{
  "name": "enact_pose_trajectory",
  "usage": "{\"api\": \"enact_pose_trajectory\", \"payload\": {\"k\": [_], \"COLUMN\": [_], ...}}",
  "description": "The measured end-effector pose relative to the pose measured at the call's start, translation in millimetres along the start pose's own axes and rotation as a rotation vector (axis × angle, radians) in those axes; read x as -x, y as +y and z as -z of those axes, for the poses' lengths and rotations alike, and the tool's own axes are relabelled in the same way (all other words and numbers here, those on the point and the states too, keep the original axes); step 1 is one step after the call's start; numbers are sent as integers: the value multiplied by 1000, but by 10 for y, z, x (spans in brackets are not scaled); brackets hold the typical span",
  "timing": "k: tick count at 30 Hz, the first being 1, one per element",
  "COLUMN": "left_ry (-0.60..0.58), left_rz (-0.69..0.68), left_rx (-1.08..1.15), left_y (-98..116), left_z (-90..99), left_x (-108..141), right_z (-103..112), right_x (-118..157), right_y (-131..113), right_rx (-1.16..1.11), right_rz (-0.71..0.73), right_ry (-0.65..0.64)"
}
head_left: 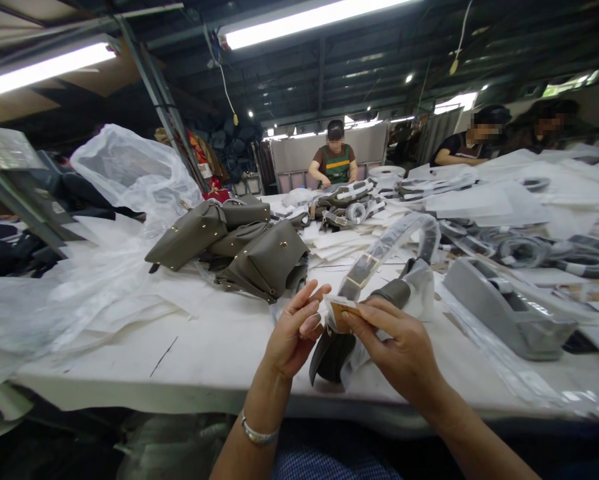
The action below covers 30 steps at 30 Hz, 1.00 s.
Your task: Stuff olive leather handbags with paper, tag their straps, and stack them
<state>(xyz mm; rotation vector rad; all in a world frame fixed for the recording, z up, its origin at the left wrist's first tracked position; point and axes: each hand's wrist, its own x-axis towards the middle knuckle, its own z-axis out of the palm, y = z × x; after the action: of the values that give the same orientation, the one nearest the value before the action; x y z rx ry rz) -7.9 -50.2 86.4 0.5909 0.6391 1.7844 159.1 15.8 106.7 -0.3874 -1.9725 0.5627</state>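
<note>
At left, a billowing clear plastic bag [134, 167] above loose sheeting on a white-covered table [219, 347]; next to the right, a heap of olive-grey leather bags [274, 257] with small gold studs; in front of the heap, the left hand [293, 333], fingers loosely parted and curled, a silver bangle [259, 430] at the wrist; cannot tell whether touching the tan piece [343, 313]; just right of those fingertips, between both hands, that tan piece with a white edge, long side running roughly across; nearer to the right hand [402, 347], and pinched there between thumb and fingers; directly below, a dark curved leather part [333, 357]; just beyond, a plastic-wrapped strap [399, 237] with a gold buckle [363, 270], long axis rising away and rightward before bending down; farther back, a co-worker in a green apron [336, 167]; at right, a grey tape dispenser [509, 313], well apart from the left hand; behind it, coiled wrapped straps [524, 250] and white sheets [484, 200].
</note>
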Motion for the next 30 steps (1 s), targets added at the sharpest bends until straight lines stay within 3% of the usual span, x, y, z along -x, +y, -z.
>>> {"api": "enact_pose_trajectory", "payload": {"k": [3,9,14,20,25,30], "left_ry": [-21,147,-46,-182,-106,-24], "left_rz": [55,66,254,301,165,-248], "left_rx": [-107,-262,-340,-297,-207,-297], "left_y": [-5,13,100,78,-96,-195], "left_z": [-19,102,285,358,273,123], "left_x": [-27,41,103,59,23,-41], "right_z": [2,27,13,7,32,33], "right_x": [0,17,12,8,-5,-33], "right_y": [18,84,89,45,39,41], "right_rx": [27,69,56,44,51,53], "right_rz": [10,-5,18,42,51,43], "right_ry": [9,32,33,50,18,15]}}
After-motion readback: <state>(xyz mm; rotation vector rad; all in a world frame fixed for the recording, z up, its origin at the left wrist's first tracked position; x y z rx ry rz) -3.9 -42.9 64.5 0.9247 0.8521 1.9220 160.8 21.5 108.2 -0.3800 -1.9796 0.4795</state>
